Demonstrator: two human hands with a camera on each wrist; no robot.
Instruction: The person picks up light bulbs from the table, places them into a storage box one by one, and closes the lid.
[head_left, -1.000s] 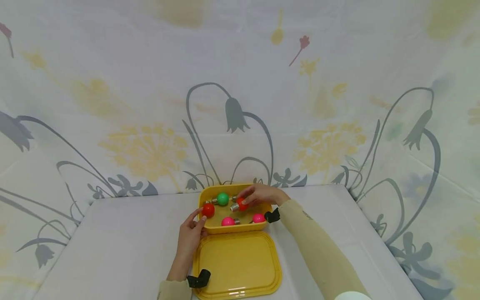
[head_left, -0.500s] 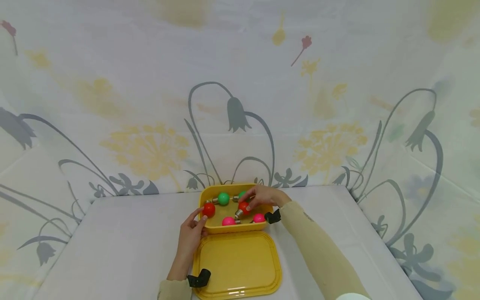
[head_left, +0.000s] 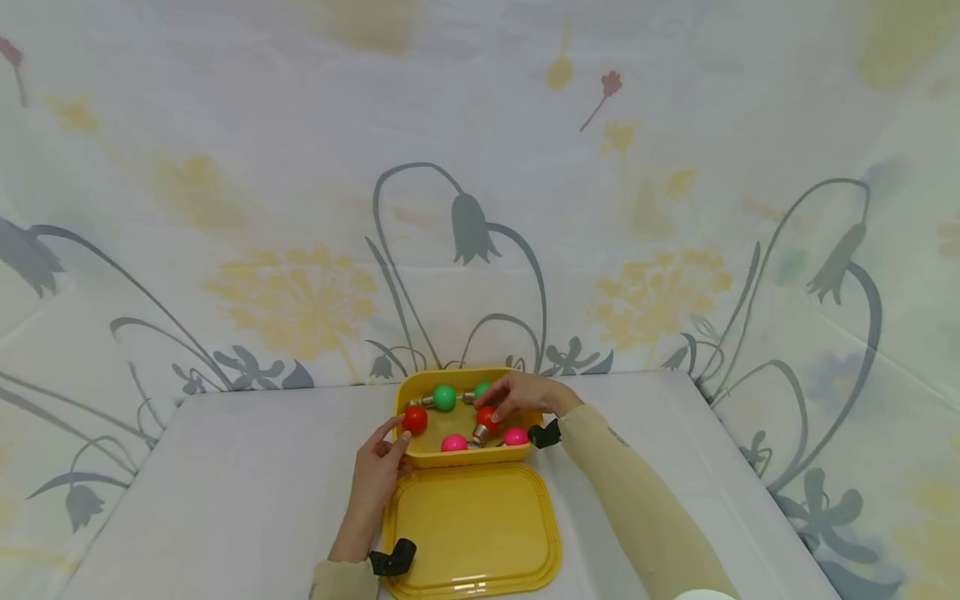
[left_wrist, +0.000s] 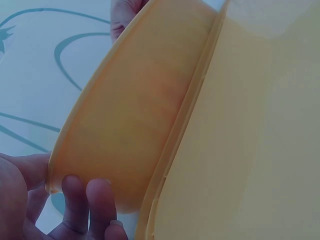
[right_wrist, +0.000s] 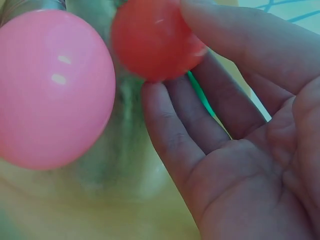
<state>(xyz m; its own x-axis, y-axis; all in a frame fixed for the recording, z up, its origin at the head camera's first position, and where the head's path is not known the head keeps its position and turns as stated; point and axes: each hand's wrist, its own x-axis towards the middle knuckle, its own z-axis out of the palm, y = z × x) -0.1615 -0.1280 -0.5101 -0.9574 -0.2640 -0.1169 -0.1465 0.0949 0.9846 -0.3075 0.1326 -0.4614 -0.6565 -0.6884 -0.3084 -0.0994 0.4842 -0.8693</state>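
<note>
My right hand (head_left: 531,393) reaches into a yellow plastic box (head_left: 465,459) and pinches a red light bulb (head_left: 487,417) by its round glass. The bulb's metal screw base points toward the box's front wall. In the right wrist view, thumb and fingertips close round the red bulb (right_wrist: 155,40), beside a pink bulb (right_wrist: 55,90). My left hand (head_left: 377,467) grips the box's front left corner, fingers against the outer wall (left_wrist: 125,105) and thumb side at the rim. Just inside that corner lies another red bulb (head_left: 415,420).
Also in the box are two green bulbs (head_left: 444,397) along the back and two pink bulbs (head_left: 453,442) along the front. A yellow lid (head_left: 472,533) lies on the white table (head_left: 247,500) before the box. A floral cloth (head_left: 480,125) hangs behind.
The red bulb in my right hand has moved slightly toward the front of the box, its base swinging from left to front. A second green bulb has come into view. My left hand stays put.
</note>
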